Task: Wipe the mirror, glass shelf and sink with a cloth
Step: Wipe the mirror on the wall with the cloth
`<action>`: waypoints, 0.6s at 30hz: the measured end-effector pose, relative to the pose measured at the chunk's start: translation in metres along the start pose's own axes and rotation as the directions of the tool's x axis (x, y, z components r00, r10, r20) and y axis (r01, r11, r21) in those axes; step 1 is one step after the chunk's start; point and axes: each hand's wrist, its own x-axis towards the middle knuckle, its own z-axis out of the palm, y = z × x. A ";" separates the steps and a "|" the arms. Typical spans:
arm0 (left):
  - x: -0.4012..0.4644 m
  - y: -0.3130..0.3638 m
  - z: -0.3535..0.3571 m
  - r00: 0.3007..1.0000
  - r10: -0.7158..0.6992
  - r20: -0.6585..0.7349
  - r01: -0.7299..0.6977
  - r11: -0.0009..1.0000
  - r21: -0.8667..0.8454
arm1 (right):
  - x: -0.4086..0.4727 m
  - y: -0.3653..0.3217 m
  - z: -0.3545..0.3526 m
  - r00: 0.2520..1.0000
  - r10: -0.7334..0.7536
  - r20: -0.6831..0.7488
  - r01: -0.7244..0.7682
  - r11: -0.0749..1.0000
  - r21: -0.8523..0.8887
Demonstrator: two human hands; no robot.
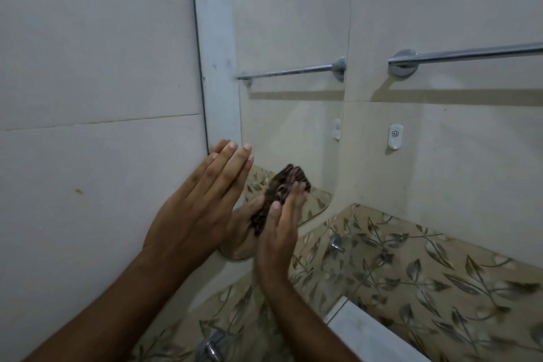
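Pressing the dark cloth (283,188) flat on the mirror (291,73) at 6 o'clock, my right hand (279,229) rubs with straight fingers. My left hand (199,206), flat and bare, leans at 9 o'clock to steady me.

Home bathroom; wall mirror (291,67), towel rail (470,54), leaf-patterned tiles (426,273)

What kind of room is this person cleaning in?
Most likely a home bathroom: a wall mirror, a chrome towel rail on tiled walls, and a tap below.
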 end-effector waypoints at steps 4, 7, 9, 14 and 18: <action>-0.005 -0.001 0.000 0.992 -0.128 -0.020 0.127 0.991 -0.030 | -0.052 -0.037 0.008 0.958 -0.251 0.140 0.244 0.968 0.067; -0.005 0.000 0.002 0.985 -0.169 -0.029 0.169 0.985 -0.025 | -0.057 -0.044 0.009 0.902 -0.368 0.226 0.358 0.930 0.084; -0.004 0.001 0.003 0.980 -0.194 -0.037 0.193 0.981 -0.007 | -0.045 -0.042 0.007 0.858 -0.444 0.257 0.445 0.894 0.058; -0.003 0.003 0.005 0.975 -0.224 0.006 0.222 0.970 0.098 | 0.004 -0.027 -0.001 0.740 -0.604 0.296 0.631 0.776 0.007; 0.000 0.006 0.002 0.966 -0.250 0.061 0.239 0.960 0.146 | 0.052 -0.011 -0.004 0.906 -0.407 0.115 0.411 0.912 -0.008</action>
